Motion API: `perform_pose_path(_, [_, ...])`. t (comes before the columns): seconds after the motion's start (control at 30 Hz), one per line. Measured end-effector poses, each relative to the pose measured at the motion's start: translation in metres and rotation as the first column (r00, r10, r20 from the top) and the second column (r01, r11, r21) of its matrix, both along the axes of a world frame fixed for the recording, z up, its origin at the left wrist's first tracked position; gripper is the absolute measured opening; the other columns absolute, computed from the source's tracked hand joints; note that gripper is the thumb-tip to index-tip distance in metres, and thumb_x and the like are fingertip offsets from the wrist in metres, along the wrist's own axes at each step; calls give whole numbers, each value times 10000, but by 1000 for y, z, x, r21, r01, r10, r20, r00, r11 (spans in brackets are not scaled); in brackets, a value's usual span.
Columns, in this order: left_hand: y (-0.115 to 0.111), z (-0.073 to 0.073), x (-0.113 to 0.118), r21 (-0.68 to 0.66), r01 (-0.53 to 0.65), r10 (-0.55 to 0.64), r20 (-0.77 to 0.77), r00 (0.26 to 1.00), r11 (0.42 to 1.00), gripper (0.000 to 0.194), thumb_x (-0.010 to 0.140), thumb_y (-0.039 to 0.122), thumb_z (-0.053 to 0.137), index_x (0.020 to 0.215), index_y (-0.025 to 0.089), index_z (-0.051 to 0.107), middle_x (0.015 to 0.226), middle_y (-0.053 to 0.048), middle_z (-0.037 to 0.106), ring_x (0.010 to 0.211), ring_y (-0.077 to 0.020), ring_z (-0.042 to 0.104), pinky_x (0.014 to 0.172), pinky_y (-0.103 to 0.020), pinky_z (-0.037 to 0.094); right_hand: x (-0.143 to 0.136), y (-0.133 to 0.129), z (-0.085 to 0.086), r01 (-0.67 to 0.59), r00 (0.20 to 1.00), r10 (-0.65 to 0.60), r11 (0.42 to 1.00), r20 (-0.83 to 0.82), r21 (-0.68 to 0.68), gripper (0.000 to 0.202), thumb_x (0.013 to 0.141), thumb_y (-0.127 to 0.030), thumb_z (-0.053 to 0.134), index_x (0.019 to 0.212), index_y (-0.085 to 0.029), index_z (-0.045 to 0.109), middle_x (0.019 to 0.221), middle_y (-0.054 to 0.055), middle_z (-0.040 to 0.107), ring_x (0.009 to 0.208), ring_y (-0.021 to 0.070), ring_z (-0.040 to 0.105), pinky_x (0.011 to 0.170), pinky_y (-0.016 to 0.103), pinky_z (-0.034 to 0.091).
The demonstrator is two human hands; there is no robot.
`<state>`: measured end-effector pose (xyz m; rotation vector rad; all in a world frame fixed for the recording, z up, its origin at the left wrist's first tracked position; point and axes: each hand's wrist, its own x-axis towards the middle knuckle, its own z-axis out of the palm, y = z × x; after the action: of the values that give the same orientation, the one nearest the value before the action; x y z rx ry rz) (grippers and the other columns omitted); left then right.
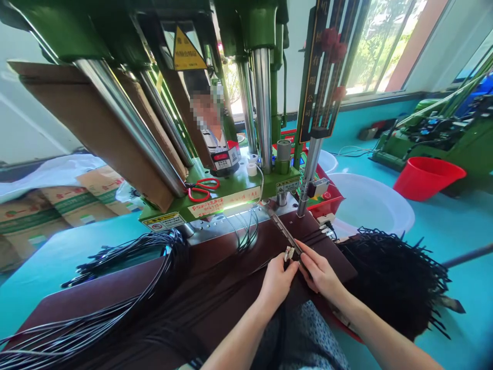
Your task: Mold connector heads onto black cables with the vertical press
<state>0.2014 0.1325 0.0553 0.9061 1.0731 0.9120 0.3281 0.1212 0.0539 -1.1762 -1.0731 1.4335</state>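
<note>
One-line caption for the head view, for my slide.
Left hand holding small metallic pieces, right hand gripping a long dark bar, before a green machine.

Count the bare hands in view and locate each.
2: the left hand, holding a small pale piece, and the right hand, beside it, holding the near end of a slotted bar. Hands of the person behind the machine are hidden.

Bright daylight overexposes the window [379, 49], metal columns [262, 108] gleam, and the edges look stretched.
</note>
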Motion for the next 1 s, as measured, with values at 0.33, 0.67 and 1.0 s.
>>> perform_pose_path(0.33, [6, 10, -13, 50, -106, 111, -97, 989, 993, 271, 777, 478, 448, 789, 210, 413, 477, 111, 280, 345, -36, 203, 326, -160, 159, 2, -5, 11, 18, 996, -24, 998, -90, -67, 626, 819, -463, 473, 1352, -191, 289, 469, -83, 398, 305, 36, 269, 287, 140, 183])
perform_pose_path(0.67, [1, 17, -7, -75, 125, -130, -67, 989, 989, 282, 709, 416, 566, 686, 210, 375, 383, 131, 252, 313, -23, 162, 300, -157, 115, 10, 0, 0, -126, 990, 122, 990, -69, -60, 597, 836, -453, 457, 1345, -173, 320, 431, -87, 363, 305, 30, 232, 282, 132, 159])
perform_pose_path(1.0, [-1, 12, -7, -7, 76, -76, -87, 993, 997, 298, 688, 420, 593, 667, 200, 394, 385, 124, 282, 304, -19, 192, 314, -163, 151, 4, -2, 2, -155, 985, 152, 987, 82, 32, 663, 823, -496, 458, 1350, -120, 312, 441, -92, 307, 366, 51, 266, 329, 156, 188])
